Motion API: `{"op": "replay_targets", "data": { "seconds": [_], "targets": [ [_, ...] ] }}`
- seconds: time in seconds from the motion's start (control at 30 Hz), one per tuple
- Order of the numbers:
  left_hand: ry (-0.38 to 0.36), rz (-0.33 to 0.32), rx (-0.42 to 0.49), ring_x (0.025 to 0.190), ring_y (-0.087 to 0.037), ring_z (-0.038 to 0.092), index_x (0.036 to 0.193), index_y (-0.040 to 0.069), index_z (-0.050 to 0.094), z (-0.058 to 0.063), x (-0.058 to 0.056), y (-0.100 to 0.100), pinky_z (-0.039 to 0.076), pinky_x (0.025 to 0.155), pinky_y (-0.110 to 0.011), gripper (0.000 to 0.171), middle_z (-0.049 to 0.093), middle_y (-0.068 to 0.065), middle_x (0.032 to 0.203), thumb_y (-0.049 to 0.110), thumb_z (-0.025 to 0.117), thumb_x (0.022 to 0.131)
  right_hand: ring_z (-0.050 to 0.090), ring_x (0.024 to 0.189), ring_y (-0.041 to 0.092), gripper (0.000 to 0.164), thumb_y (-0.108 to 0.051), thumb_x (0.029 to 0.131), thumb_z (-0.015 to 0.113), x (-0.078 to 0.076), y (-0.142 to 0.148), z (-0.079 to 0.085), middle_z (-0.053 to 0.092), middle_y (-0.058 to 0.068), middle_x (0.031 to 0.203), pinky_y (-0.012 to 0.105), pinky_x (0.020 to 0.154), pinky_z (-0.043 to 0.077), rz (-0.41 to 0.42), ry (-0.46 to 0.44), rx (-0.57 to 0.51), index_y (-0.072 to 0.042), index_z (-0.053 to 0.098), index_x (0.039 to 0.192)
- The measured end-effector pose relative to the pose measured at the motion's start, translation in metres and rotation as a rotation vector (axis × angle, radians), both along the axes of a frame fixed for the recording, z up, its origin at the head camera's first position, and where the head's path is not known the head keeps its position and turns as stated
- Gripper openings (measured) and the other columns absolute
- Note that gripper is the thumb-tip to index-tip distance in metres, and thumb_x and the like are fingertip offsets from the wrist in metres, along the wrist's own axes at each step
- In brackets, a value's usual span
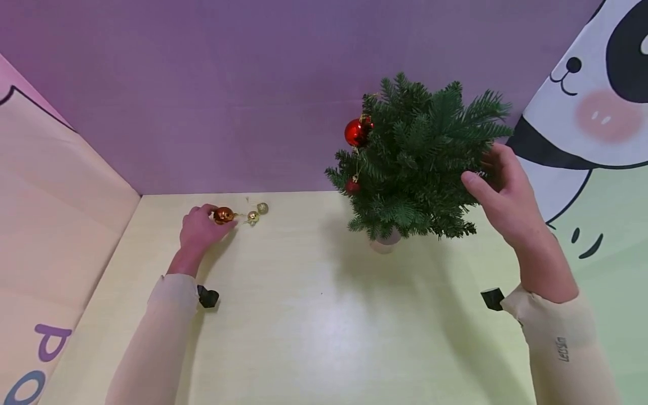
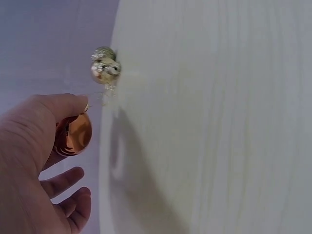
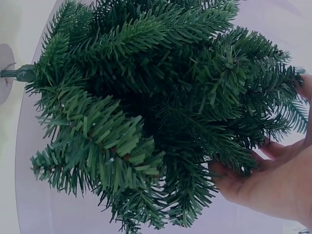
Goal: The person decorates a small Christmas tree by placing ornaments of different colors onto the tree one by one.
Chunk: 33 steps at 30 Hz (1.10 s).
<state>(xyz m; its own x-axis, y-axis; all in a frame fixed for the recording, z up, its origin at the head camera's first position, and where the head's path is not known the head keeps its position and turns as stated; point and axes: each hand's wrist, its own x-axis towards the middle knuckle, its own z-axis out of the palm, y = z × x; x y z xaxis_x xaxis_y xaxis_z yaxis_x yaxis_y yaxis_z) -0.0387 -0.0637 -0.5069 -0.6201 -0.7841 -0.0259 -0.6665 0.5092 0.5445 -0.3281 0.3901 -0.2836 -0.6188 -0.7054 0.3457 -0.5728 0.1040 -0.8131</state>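
Note:
My left hand [image 1: 201, 226] pinches a shiny copper-coloured Christmas bauble [image 1: 223, 215] at the table's back left. In the left wrist view the bauble [image 2: 74, 133] hangs by the thumb and forefinger, other fingers loosely bent. Just right of it lie a shiny gold bauble [image 1: 253, 217] and a glittery gold bauble [image 1: 262, 208]. A small artificial Christmas tree [image 1: 417, 163] stands at the back right, with a red bauble [image 1: 355, 134] and a smaller dark red bauble [image 1: 352, 186] on its left side. My right hand [image 1: 506, 194] rests loosely against the tree's right branches, fingertips partly hidden among needles.
The tree's pale base [image 1: 385, 243] stands on a light wood-grain table [image 1: 329, 326]. Behind the table rises a purple backdrop [image 1: 228, 101]. A pale panel [image 1: 55, 214] flanks the left, and a panda-printed panel [image 1: 607, 124] is close to my right hand.

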Motion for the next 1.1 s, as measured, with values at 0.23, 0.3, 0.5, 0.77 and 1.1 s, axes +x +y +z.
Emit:
{"op": "replay_targets", "data": {
  "seconds": [0.23,0.3,0.5,0.77,1.1],
  "targets": [
    [0.085,-0.028,-0.021,0.11,-0.044,0.047,0.131,-0.001,0.053,0.007,0.008,0.015,0.043,0.084,-0.055,0.073,0.052,-0.024,0.12,0.052,0.07,0.083,0.039,0.122,0.015,0.05,-0.016,0.1,0.053,-0.001,0.0,-0.002,0.041,-0.003,0.132,0.02,0.091,0.038,-0.017,-0.006,-0.011,-0.009,0.034,0.146],
    [0.109,-0.033,-0.027,0.109,-0.042,0.05,0.13,-0.002,0.054,0.009,0.009,0.018,0.044,0.084,-0.054,0.071,0.054,-0.024,0.12,0.05,0.07,0.084,0.039,0.121,0.014,0.05,-0.016,0.099,0.053,-0.001,-0.001,-0.003,0.042,-0.003,0.131,0.019,0.09,0.038,-0.02,-0.013,-0.026,-0.009,0.035,0.145],
    [0.151,-0.061,-0.036,0.1,-0.037,0.052,0.126,-0.006,0.055,0.011,0.015,0.027,0.043,0.08,-0.05,0.065,0.057,-0.024,0.115,0.042,0.071,0.085,0.042,0.115,0.014,0.048,-0.013,0.099,0.053,-0.005,-0.002,-0.011,0.045,-0.005,0.126,0.018,0.087,0.039,-0.001,-0.019,-0.074,-0.008,0.038,0.144],
    [0.181,-0.09,-0.012,0.089,-0.032,0.053,0.123,-0.005,0.056,0.014,0.023,0.042,0.04,0.072,-0.04,0.058,0.06,-0.021,0.112,0.036,0.072,0.086,0.045,0.111,0.014,0.044,-0.013,0.099,0.051,-0.005,-0.001,-0.019,0.05,-0.003,0.123,0.019,0.087,0.038,0.019,-0.002,-0.152,-0.007,0.042,0.141],
    [0.213,-0.114,0.024,0.096,-0.033,0.052,0.124,-0.002,0.057,0.031,0.024,0.06,0.041,0.075,-0.04,0.057,0.06,-0.019,0.114,0.038,0.073,0.086,0.043,0.114,0.013,0.049,-0.019,0.098,0.052,-0.005,0.0,-0.02,0.048,-0.005,0.124,0.021,0.089,0.036,0.001,0.048,-0.142,-0.002,0.04,0.143]
  ]
}}
